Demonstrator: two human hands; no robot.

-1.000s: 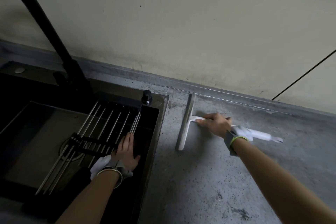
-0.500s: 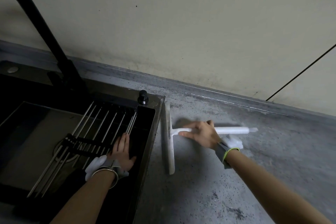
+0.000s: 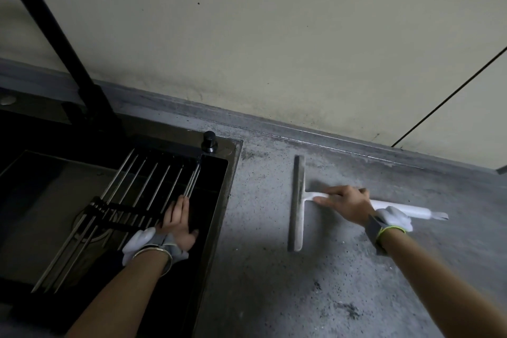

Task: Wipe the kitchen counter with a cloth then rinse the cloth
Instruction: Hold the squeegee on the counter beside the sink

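1. Right hand (image 3: 346,205) grips the white handle of a squeegee (image 3: 299,203), fingers curled over it, index finger stretched along the handle toward the blade. Grey strap and a white padded piece at the wrist.
2. Squeegee lies on the grey speckled counter (image 3: 315,291), right of the sink, blade edge down on the surface. Blade runs roughly front to back; handle points right, its far end sticking out past the wrist.
3. Left hand (image 3: 177,223) rests flat over the sink, fingers straight and together, lying on the rods of a roll-up metal rack (image 3: 129,200). It holds nothing. Bangle and a white padded piece at this wrist.
4. Rack spans the black sink (image 3: 231,170) at a slant, rods joined by a dark band.
5. Black faucet (image 3: 68,49) rises at the back left of the sink; a small black knob (image 3: 209,141) sits on the sink's back right corner.
6. Counter shows dark specks and smudges, heavier near the front edge.
7. No cloth visible anywhere in view.
8. Pale wall (image 3: 274,35) behind, a thin dark line crossing its right side.
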